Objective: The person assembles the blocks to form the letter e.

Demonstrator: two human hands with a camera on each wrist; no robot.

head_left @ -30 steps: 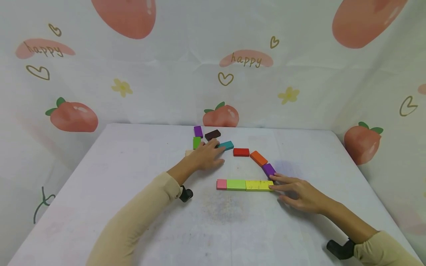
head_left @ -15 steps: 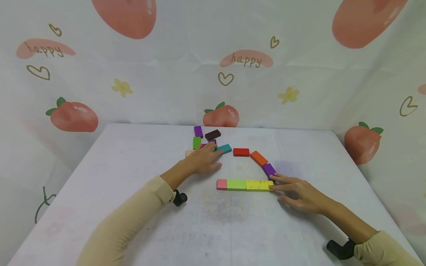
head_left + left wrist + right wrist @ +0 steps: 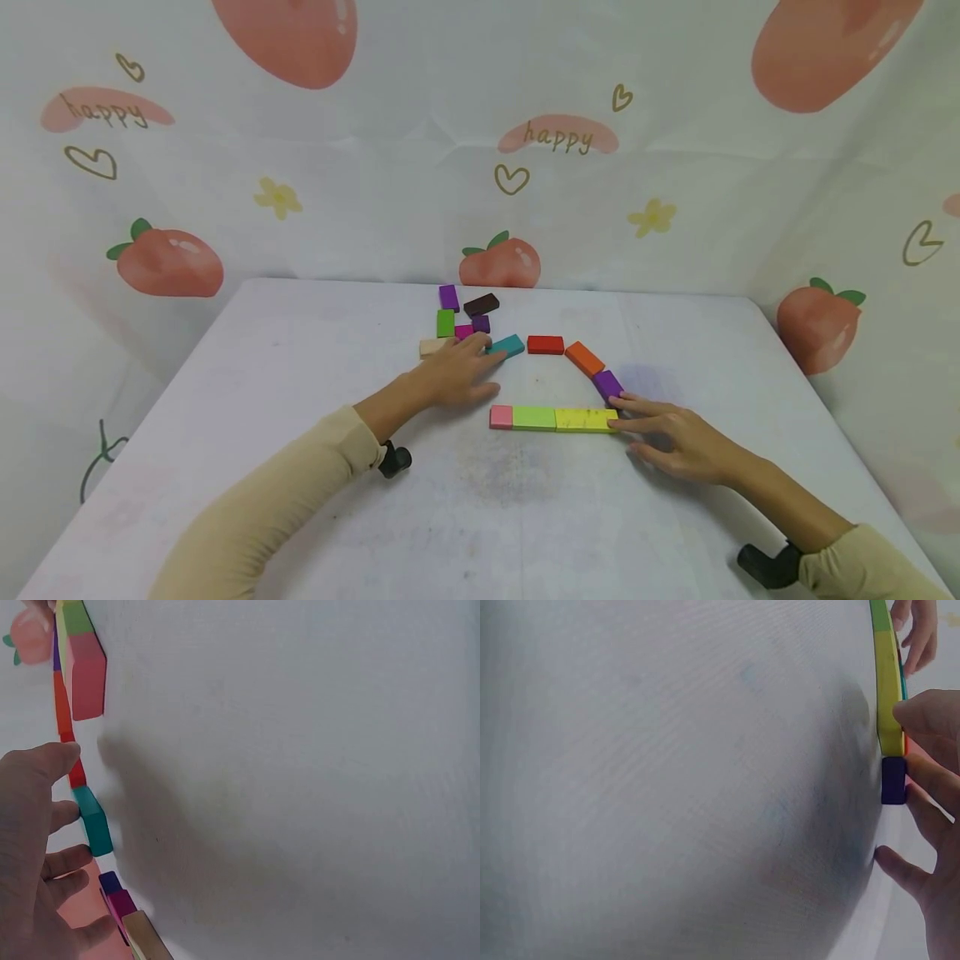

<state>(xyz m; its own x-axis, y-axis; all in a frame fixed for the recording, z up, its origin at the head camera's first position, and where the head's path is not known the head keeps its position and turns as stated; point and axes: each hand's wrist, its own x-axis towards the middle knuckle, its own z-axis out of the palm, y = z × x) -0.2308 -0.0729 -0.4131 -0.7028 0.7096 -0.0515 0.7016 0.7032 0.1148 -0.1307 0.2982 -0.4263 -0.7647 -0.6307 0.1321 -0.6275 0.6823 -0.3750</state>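
Note:
In the head view my left hand (image 3: pixel 456 373) lies low over the table with its fingers stretched out. Its fingertips are right at the left end of a teal block (image 3: pixel 507 346), also seen beside them in the left wrist view. My right hand (image 3: pixel 678 442) rests at the right side, fingers spread. Its fingertips touch the lower end of a purple block (image 3: pixel 607 383) and the right end of a yellow block (image 3: pixel 585 420). A red block (image 3: pixel 545 345) and an orange block (image 3: pixel 584 359) curve between teal and purple.
Left of the yellow block, a light green block (image 3: pixel 533 418) and a pink block (image 3: pixel 501 417) continue the straight row. Behind my left hand lie magenta (image 3: pixel 464 332), dark purple (image 3: pixel 481 323), dark brown (image 3: pixel 482 305), green (image 3: pixel 446 323), purple (image 3: pixel 448 298) and beige (image 3: pixel 432 347) blocks.
My left hand has drawn back toward the body and slightly left, and the teal block has shifted left and nearer. The magenta and dark purple blocks have come into view. My right hand stays put.

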